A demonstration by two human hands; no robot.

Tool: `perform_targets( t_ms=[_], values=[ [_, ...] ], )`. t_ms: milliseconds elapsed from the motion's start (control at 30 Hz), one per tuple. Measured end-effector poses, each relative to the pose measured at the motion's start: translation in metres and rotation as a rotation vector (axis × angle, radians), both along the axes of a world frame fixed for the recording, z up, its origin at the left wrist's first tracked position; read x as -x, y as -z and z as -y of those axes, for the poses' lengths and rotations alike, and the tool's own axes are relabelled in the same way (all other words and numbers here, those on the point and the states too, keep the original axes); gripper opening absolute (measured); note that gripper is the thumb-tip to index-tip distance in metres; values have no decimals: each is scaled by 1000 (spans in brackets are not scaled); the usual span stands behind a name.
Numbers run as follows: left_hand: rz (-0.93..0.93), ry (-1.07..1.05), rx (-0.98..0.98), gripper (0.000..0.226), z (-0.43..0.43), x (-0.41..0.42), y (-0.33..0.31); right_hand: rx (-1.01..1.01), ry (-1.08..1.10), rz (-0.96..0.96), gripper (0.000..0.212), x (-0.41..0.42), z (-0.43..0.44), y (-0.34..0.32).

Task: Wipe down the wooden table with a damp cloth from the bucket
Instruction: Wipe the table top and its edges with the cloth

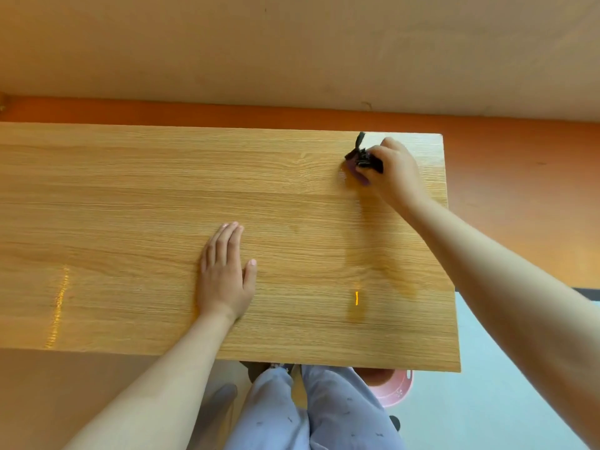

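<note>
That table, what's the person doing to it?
A person is wiping the wooden table. The right hand presses a dark bunched cloth onto the far right corner. The left hand lies flat on the tabletop, open, near the middle. A darker, wet-looking streak runs down the right side toward the near edge. A pink bucket peeks out from under the table by the person's knees.

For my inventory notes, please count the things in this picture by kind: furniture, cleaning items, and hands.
Furniture: 1, the light wooden rectangular table
Cleaning items: 2, the dark crumpled cloth and the pink plastic bucket
Hands: 2, the left hand and the right hand
Total: 5
</note>
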State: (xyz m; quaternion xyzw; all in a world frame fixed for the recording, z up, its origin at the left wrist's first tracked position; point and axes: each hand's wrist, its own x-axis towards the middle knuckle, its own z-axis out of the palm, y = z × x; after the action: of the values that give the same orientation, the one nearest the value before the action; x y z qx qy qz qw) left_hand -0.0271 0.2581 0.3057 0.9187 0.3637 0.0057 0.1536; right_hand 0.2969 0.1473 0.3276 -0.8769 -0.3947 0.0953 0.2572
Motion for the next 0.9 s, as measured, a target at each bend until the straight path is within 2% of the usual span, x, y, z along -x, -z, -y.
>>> perform_targets(
  t_ms=[300, 433, 500, 667, 733, 800, 900],
  values=[
    [60, 17, -2, 62, 0, 1, -1, 73, -388, -166, 27, 171, 91, -7],
    [64, 23, -14, 60, -1, 2, 1, 115, -508, -202, 30, 191, 104, -8],
    [68, 24, -16, 60, -2, 2, 3, 114, -443, -163, 27, 172, 94, -11],
    [86, 26, -19, 58, -2, 3, 5, 33, 19, -50, 17, 104, 53, -11],
    [96, 22, -22, 58, -2, 3, 6, 7, 138, -33, 16, 91, 33, -4],
    [107, 20, -25, 58, -1, 3, 6, -39, 175, -53, 17, 94, 12, 2],
    [120, 28, -33, 58, -2, 4, 7, -62, 86, -86, 18, 122, -8, 3]
  ],
)
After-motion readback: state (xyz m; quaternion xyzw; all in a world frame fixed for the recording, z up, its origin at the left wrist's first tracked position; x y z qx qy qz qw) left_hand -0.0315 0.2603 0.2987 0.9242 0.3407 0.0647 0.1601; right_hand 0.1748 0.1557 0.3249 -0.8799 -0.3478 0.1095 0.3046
